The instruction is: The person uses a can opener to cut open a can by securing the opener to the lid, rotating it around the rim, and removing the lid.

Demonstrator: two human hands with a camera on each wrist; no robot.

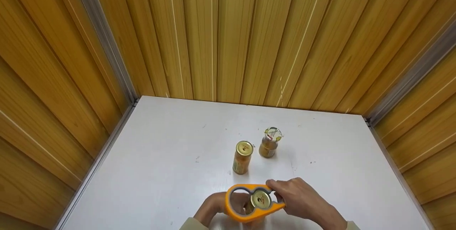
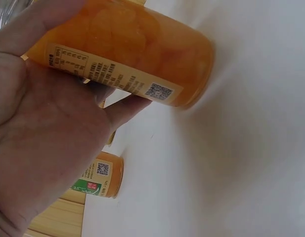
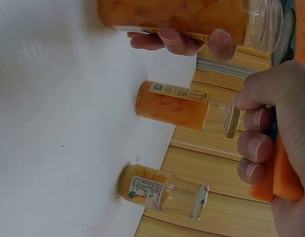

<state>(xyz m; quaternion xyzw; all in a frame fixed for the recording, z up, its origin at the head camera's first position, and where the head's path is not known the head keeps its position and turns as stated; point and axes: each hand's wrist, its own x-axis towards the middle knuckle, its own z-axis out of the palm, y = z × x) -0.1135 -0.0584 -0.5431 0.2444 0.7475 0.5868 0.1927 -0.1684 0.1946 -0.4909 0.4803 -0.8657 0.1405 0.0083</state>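
Observation:
My left hand (image 1: 213, 203) grips a glass jar (image 2: 157, 44) of orange fruit pieces, its fingers and thumb round the labelled side. The jar stands upright close over the white table in front of me. From the right, my right hand (image 1: 302, 199) holds an orange multi-ring jar opener (image 1: 245, 218) by its handle end. A gold lid (image 1: 260, 200) shows inside one of the opener's grey-lined rings, above the jar. Screw threads on the glass neck (image 3: 263, 24) are visible just below the opener in the right wrist view.
Beyond my hands a second jar of orange fruit (image 1: 242, 164) with a gold lid stands upright on the white table (image 1: 160, 158). A shorter jar (image 1: 268, 149) with a patterned lid is just behind it to the right. Wood-panelled walls (image 1: 228, 37) enclose the table.

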